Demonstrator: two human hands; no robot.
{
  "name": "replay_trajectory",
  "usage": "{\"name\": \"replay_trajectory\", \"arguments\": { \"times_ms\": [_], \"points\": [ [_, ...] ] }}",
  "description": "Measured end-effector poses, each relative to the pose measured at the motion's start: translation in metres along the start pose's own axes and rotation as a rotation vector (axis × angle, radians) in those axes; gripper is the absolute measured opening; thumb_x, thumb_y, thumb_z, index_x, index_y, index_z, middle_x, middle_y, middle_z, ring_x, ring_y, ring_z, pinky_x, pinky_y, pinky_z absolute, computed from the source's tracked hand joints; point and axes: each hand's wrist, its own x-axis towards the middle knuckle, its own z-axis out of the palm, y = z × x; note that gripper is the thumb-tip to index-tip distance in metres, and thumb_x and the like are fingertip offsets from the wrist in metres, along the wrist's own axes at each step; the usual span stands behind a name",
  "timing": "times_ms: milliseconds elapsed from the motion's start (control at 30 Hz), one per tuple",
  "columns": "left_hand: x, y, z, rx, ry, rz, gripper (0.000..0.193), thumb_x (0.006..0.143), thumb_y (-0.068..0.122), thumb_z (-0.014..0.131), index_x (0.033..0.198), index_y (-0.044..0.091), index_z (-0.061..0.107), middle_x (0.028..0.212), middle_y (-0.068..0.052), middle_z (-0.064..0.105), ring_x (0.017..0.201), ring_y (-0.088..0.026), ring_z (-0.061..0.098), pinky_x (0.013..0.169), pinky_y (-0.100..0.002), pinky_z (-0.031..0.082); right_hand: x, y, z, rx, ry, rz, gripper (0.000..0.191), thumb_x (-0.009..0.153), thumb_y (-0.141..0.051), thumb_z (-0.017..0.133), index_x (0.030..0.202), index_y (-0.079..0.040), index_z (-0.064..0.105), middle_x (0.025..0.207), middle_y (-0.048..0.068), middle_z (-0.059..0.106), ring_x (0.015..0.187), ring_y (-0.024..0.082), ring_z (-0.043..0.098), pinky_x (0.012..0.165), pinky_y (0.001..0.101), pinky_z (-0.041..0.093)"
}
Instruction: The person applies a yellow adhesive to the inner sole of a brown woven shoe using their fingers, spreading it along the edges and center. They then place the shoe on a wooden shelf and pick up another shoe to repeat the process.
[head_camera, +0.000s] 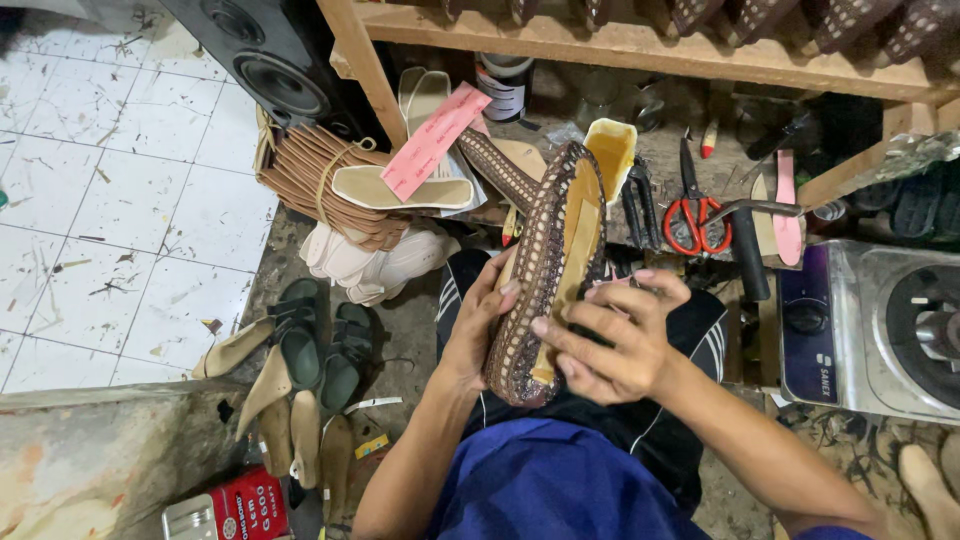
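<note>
Over the person's lap, the left hand (478, 325) cups the patterned brown shoe upper (545, 270) from its outer side, fingers curled closed around the woven edge. The right hand (615, 340) grips the opposite side, fingers bent over the rim and pressing toward the tan insole (568, 245) set inside. The shoe is held tilted, toe end pointing up toward the workbench (660, 160). By the look of it, the step in hand is seating or pressing the upper against the insole along the edge. The next move would call for a steady grip from the left hand while the right works farther along the rim. Just beyond lie red-handled scissors (697, 222), black pliers (637, 205) and a hammer (745, 245); green sandals (320, 345) lie on the floor to the left.
</note>
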Motion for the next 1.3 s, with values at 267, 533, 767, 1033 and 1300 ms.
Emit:
{"name": "replay_trajectory", "arguments": {
  "times_ms": [267,533,767,1033,1300],
  "points": [
    [-0.009,0.008,0.001,0.067,-0.034,-0.108,0.085,0.082,0.034,0.076,0.150,-0.003,0.040,0.134,-0.016,0.060,0.118,-0.023,0.063,0.105,-0.036,0.051,0.010,0.029,-0.004,0.024,-0.020,0.243,0.030,0.090,-0.027,0.064,0.112,-0.019,0.082,0.102,0.003,0.065,0.105,0.026,0.053,0.103,0.0491,0.031],
    [-0.015,0.012,0.006,0.142,-0.088,-0.074,0.089,0.081,0.036,0.077,0.151,-0.005,0.040,0.137,-0.015,0.059,0.122,-0.020,0.062,0.107,-0.033,0.050,0.013,0.035,-0.015,-0.020,-0.041,0.195,0.031,0.089,-0.031,0.064,0.112,-0.019,0.082,0.101,0.004,0.062,0.103,0.027,0.052,0.102,0.0498,0.029],
    [-0.015,0.014,0.009,0.161,-0.116,-0.070,0.090,0.080,0.037,0.076,0.151,-0.005,0.040,0.138,-0.016,0.059,0.123,-0.020,0.061,0.107,-0.032,0.050,0.009,0.041,-0.015,-0.070,-0.010,0.295,0.029,0.092,-0.029,0.063,0.114,-0.021,0.081,0.108,0.005,0.062,0.107,0.028,0.049,0.106,0.0493,0.027],
    [-0.015,0.014,0.009,0.222,-0.127,-0.051,0.090,0.080,0.037,0.075,0.151,-0.006,0.040,0.137,-0.017,0.060,0.124,-0.021,0.062,0.109,-0.031,0.049,0.012,0.048,-0.019,-0.091,-0.042,0.241,0.035,0.089,-0.027,0.061,0.116,-0.020,0.082,0.105,0.005,0.063,0.104,0.028,0.047,0.099,0.0494,0.027],
    [-0.011,0.008,-0.002,0.159,-0.113,-0.066,0.087,0.080,0.036,0.076,0.150,-0.004,0.041,0.136,-0.015,0.060,0.122,-0.020,0.063,0.107,-0.031,0.050,0.020,0.042,-0.028,0.007,-0.101,0.288,0.029,0.091,-0.027,0.060,0.109,-0.021,0.081,0.109,0.005,0.063,0.112,0.028,0.047,0.105,0.0501,0.027]
  ]
}}
